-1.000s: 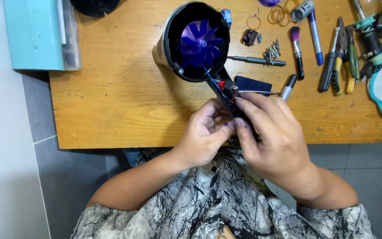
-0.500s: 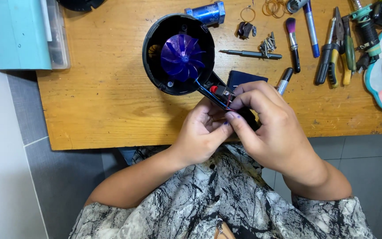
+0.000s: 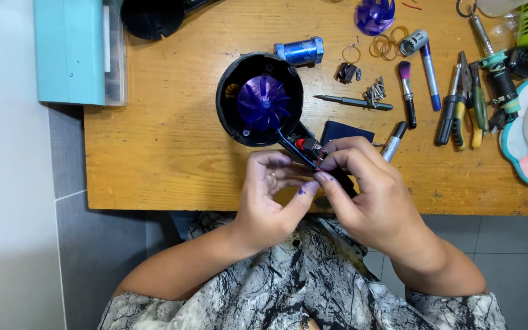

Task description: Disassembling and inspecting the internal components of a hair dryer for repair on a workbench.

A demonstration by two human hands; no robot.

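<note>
Black fan housing point(image 3: 230, 104) lies on the counter point(image 3: 166, 146); both hands' fingers point(image 3: 288, 177) pinch its handle wiring point(image 3: 308, 148), best held steady.

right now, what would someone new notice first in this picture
The eye goes first to the purple fan inside the round black housing at the middle of the wooden table. Just below it, the left hand and right hand meet at the housing's handle, fingertips on small red and black parts. Pliers and other tools lie at right.
</note>
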